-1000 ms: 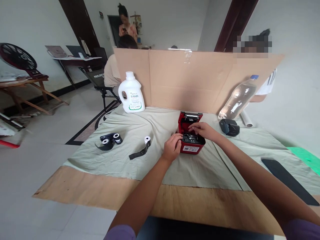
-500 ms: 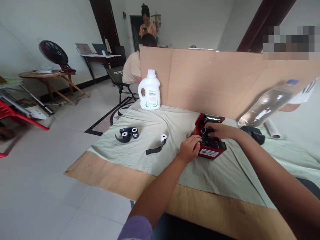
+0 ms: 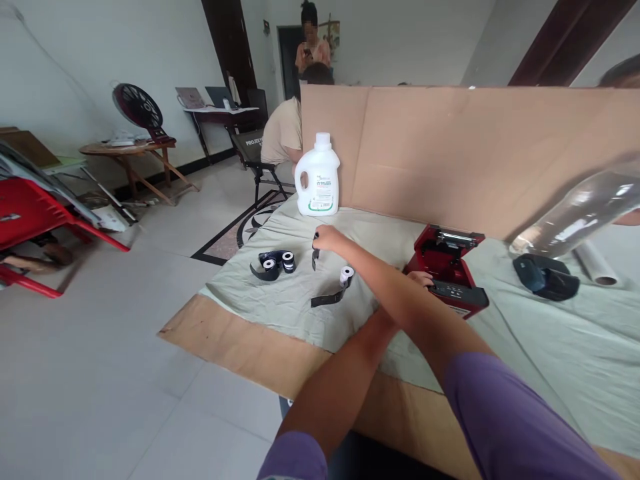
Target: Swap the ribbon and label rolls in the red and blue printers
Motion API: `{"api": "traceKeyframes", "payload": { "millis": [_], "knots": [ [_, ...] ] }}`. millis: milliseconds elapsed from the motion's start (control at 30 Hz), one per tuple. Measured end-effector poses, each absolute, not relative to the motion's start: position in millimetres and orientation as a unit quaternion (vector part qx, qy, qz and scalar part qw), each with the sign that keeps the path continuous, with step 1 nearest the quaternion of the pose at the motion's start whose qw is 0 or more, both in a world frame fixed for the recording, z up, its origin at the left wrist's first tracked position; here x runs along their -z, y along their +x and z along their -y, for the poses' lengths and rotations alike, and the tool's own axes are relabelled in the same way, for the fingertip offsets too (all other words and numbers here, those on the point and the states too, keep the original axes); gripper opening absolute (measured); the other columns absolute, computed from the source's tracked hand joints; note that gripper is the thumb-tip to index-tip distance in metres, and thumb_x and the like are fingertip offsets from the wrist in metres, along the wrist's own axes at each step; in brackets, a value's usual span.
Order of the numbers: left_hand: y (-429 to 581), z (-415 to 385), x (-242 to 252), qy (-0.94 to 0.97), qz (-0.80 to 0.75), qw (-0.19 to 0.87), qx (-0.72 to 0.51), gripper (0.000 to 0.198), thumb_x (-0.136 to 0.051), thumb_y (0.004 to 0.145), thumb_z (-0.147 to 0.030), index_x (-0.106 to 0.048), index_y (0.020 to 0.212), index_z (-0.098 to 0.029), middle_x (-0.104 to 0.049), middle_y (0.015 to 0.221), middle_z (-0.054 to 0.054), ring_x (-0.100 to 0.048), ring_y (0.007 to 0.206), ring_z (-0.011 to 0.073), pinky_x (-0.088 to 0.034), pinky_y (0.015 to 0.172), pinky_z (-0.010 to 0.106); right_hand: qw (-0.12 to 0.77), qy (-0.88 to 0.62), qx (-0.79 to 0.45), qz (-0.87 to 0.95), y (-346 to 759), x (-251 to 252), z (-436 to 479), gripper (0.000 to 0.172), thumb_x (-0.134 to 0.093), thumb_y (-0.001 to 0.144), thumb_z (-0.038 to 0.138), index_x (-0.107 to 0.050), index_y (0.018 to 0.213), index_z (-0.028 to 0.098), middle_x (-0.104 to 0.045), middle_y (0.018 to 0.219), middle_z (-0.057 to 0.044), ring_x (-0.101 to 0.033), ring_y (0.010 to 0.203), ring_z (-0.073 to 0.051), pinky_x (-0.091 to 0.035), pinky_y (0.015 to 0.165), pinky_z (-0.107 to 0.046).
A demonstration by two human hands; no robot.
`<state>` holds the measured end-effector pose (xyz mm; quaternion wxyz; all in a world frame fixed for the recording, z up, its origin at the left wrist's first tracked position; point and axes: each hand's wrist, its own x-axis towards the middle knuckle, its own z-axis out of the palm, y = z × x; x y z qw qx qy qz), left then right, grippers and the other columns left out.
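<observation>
A red and black box-shaped machine [image 3: 453,270], like a small printer, stands on the cloth with its lid raised. My left hand [image 3: 420,277] grips its left edge, the palm hidden behind my right forearm. Crossing over the left arm, my right hand [image 3: 327,239] is closed on a black ribbon [image 3: 315,259]; its tail hangs down, and any roll inside the fist is hidden. Just in front of that hand is a white-cored ribbon roll [image 3: 347,274] with its black tail unrolled. To its left lie two more ribbon rolls [image 3: 278,264] with loose black tails.
A white detergent jug [image 3: 320,180] stands before the cardboard screen [image 3: 450,147]. To the right are a black device [image 3: 545,276], a large clear bottle [image 3: 580,207] and a pale tube [image 3: 597,265]. The wooden board's front edge [image 3: 235,340] is bare of cloth. People are behind the screen.
My right hand has come out of the red machine and swung left over my left arm, carrying a black ribbon. My left hand stays at the machine. The view has shifted.
</observation>
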<state>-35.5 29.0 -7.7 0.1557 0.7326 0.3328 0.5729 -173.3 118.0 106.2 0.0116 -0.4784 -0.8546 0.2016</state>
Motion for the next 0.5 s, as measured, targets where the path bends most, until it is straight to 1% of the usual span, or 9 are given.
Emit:
{"api": "traceKeyframes", "payload": {
  "millis": [67, 133, 167, 233, 267, 300, 333, 400, 500],
  "knots": [
    [-35, -30, 7, 0.729, -0.326, 0.155, -0.582, 0.021, -0.042, 0.099, -0.019, -0.062, 0.106, -0.019, -0.067, 0.120, 0.012, -0.066, 0.110, 0.0196, -0.055, 0.097, 0.037, -0.034, -0.489, -0.217, 0.844, -190, -92, -115, 0.042, -0.069, 0.072, 0.019, -0.068, 0.113, 0.011, -0.072, 0.114, -0.021, -0.070, 0.095, -0.031, -0.051, 0.073, -0.033],
    [-34, -31, 8, 0.731, -0.323, 0.160, -0.579, 0.021, -0.044, 0.098, -0.018, -0.061, 0.110, -0.020, -0.066, 0.123, 0.010, -0.065, 0.112, 0.0188, -0.055, 0.098, 0.037, -0.062, -0.498, -0.226, 0.835, -194, -86, -111, 0.054, -0.069, 0.075, 0.026, -0.062, 0.126, 0.008, -0.069, 0.122, -0.025, -0.069, 0.103, -0.035, -0.052, 0.078, -0.037],
    [-33, -32, 10, 0.732, -0.322, 0.165, -0.577, 0.020, -0.045, 0.098, -0.018, -0.061, 0.110, -0.020, -0.066, 0.123, 0.010, -0.064, 0.113, 0.0188, -0.054, 0.099, 0.037, -0.068, -0.503, -0.227, 0.831, -191, -87, -110, 0.062, -0.066, 0.079, 0.032, -0.056, 0.135, 0.007, -0.064, 0.130, -0.026, -0.066, 0.111, -0.037, -0.051, 0.083, -0.039],
    [-30, -36, 14, 0.733, -0.320, 0.173, -0.575, 0.018, -0.045, 0.098, -0.018, -0.061, 0.107, -0.019, -0.065, 0.122, 0.011, -0.065, 0.112, 0.0189, -0.054, 0.099, 0.038, -0.060, -0.517, -0.222, 0.824, -177, -95, -107, 0.071, -0.053, 0.090, 0.045, -0.040, 0.149, 0.007, -0.054, 0.144, -0.027, -0.058, 0.125, -0.038, -0.049, 0.091, -0.043],
    [-29, -38, 17, 0.733, -0.319, 0.176, -0.574, 0.018, -0.045, 0.098, -0.018, -0.061, 0.106, -0.018, -0.064, 0.121, 0.011, -0.064, 0.112, 0.0192, -0.053, 0.100, 0.038, -0.049, -0.522, -0.214, 0.824, -166, -102, -105, 0.071, -0.045, 0.093, 0.049, -0.036, 0.151, 0.009, -0.050, 0.148, -0.025, -0.055, 0.129, -0.038, -0.048, 0.093, -0.043],
    [-28, -40, 19, 0.734, -0.318, 0.179, -0.573, 0.017, -0.045, 0.098, -0.018, -0.061, 0.106, -0.018, -0.064, 0.122, 0.012, -0.064, 0.113, 0.0195, -0.052, 0.102, 0.038, -0.039, -0.523, -0.202, 0.827, -155, -109, -101, 0.069, -0.039, 0.095, 0.051, -0.037, 0.151, 0.011, -0.048, 0.150, -0.023, -0.053, 0.131, -0.037, -0.047, 0.094, -0.043],
    [-27, -41, 20, 0.733, -0.317, 0.182, -0.574, 0.018, -0.045, 0.099, -0.018, -0.061, 0.107, -0.018, -0.063, 0.122, 0.011, -0.063, 0.114, 0.0198, -0.051, 0.105, 0.038, -0.036, -0.521, -0.187, 0.832, -143, -115, -97, 0.065, -0.037, 0.096, 0.052, -0.042, 0.148, 0.014, -0.049, 0.150, -0.021, -0.054, 0.130, -0.036, -0.047, 0.094, -0.042],
    [-28, -41, 21, 0.736, -0.306, 0.185, -0.574, 0.018, -0.045, 0.099, -0.018, -0.061, 0.109, -0.018, -0.063, 0.124, 0.010, -0.061, 0.118, 0.0200, -0.047, 0.110, 0.037, -0.065, -0.508, -0.155, 0.845, -120, -124, -86, 0.058, -0.046, 0.092, 0.053, -0.057, 0.136, 0.017, -0.058, 0.142, -0.019, -0.059, 0.122, -0.035, -0.048, 0.089, -0.038],
    [-30, -38, 17, 0.738, -0.306, 0.174, -0.575, 0.018, -0.044, 0.099, -0.018, -0.060, 0.109, -0.019, -0.062, 0.123, 0.008, -0.059, 0.121, 0.0193, -0.046, 0.113, 0.038, -0.151, -0.485, -0.124, 0.853, -94, -119, -67, 0.039, -0.065, 0.079, 0.043, -0.072, 0.106, 0.017, -0.073, 0.111, -0.015, -0.068, 0.098, -0.031, -0.048, 0.076, -0.034]
  ]
}}
